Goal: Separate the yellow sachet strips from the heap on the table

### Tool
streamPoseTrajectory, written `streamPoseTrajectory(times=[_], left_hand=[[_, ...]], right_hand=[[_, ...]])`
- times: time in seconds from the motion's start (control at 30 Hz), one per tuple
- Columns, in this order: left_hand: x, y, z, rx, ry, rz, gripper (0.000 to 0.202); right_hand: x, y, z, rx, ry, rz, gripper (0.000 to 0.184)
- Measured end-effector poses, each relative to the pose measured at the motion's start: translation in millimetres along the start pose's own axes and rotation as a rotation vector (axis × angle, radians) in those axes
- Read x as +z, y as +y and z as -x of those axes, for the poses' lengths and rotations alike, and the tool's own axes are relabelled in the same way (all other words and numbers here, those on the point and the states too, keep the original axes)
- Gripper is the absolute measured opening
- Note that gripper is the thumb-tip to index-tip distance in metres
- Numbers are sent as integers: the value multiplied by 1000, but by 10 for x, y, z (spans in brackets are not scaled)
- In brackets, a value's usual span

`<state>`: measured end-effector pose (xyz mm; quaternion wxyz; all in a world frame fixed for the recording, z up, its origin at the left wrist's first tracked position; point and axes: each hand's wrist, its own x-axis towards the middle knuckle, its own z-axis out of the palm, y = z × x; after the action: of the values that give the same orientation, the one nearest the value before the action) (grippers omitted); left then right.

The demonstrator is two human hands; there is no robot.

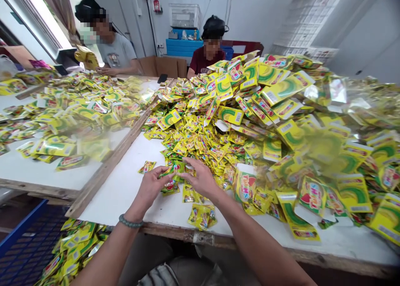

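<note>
My left hand (153,186), a beaded bracelet on its wrist, is closed in a pinch at the edge of a small green-and-yellow sachet (178,167). Facing it, my right hand (201,180) has its thumb and fingers apart, close to the same sachet. Under and behind both hands lies a heap of small shiny sachets (200,142). A single sachet (146,166) rests on the white tabletop left of my left hand. Nearer to me, a few yellow sachets (201,216) lie at the table's front edge.
Yellow-green printed cartons (290,90) are piled high on the right, one standing open (246,182). A wooden strip (115,152) divides the table; more cartons (56,146) lie beyond it. A blue crate (25,236) with cartons sits below left. Two people (114,48) sit across the table.
</note>
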<state>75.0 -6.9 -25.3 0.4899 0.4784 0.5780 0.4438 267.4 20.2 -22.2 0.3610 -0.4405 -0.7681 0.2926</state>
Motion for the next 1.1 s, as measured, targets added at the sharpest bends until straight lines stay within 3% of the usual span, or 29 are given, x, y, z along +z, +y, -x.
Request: streamPoseTrajectory(times=[0.13,0.3,0.53,0.63,0.7,0.8,0.87,0.97,1.03,1.1], left_hand=[[102,75,38,-43,-60,81,44],[116,89,-5,-34,-50,45,47],[-61,-15,-32,61,117,-460,33],[-46,106,29,138,296,-592,30],[29,219,72,178,313,-509,35],[198,333,107,55,67,-121,46],[304,343,119,-57,-20,128,44],[386,295,146,-155,57,348,37],[382,270,171,-180,61,430,35],[349,274,192,-201,-6,471,37]], right_hand=[[16,-13,-26,172,-97,-252,28],[-21,97,-50,268,9,-417,26],[-197,153,-92,376,109,-505,35],[-226,102,-90,373,75,-586,36],[-206,54,-78,366,13,-652,36],[-137,11,-61,379,-23,-687,36],[-98,26,-62,363,49,-636,34],[-96,81,-87,312,186,-577,34],[-127,101,-101,284,167,-589,34],[-159,94,-100,254,85,-568,30]])
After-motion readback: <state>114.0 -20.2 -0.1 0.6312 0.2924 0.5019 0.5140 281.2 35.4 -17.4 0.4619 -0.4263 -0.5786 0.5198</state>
